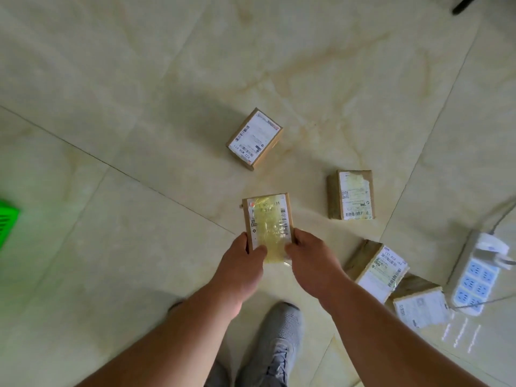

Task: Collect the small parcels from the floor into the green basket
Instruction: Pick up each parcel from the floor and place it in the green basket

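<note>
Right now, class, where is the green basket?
In the head view the green basket sits at the far left edge, mostly cut off, on the floor well left of the parcel held by both hands.

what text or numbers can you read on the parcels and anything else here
"922 M65B F-1", roughly, upside down on the label of the far parcel.
"133 R04", roughly, on the label of the parcel by the power strip.
"31", end of a number under yellow tape, on the parcel held by the left hand and right hand.
Labels on the other two parcels: too blurred to read.
Power strip: no readable text.
</note>
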`<control>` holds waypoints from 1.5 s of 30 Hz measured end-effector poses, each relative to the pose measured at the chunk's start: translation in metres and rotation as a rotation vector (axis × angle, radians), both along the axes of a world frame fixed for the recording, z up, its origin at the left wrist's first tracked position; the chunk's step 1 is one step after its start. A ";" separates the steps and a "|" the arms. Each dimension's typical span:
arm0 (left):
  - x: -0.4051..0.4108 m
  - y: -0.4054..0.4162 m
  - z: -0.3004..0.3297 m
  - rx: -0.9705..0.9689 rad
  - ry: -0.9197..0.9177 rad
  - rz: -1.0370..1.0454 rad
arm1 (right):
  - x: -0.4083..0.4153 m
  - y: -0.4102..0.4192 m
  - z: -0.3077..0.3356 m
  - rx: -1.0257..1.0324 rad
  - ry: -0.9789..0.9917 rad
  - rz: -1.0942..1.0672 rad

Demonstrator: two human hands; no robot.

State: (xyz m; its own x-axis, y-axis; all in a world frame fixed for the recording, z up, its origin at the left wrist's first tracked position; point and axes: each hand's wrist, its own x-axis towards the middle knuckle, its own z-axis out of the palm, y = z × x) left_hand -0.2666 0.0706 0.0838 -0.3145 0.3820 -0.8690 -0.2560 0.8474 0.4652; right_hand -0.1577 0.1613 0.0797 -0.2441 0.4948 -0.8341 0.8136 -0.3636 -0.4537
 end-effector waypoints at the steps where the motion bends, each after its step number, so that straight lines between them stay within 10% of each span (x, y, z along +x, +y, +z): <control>1: -0.008 -0.007 0.015 -0.003 0.009 0.021 | -0.010 -0.004 0.016 -0.003 0.005 0.029; 26: -0.286 -0.316 0.199 0.019 0.046 0.554 | -0.357 -0.261 0.226 0.068 0.057 0.776; 45: -0.416 -0.390 0.195 0.069 0.015 1.245 | -0.571 -0.335 0.215 0.123 0.165 1.297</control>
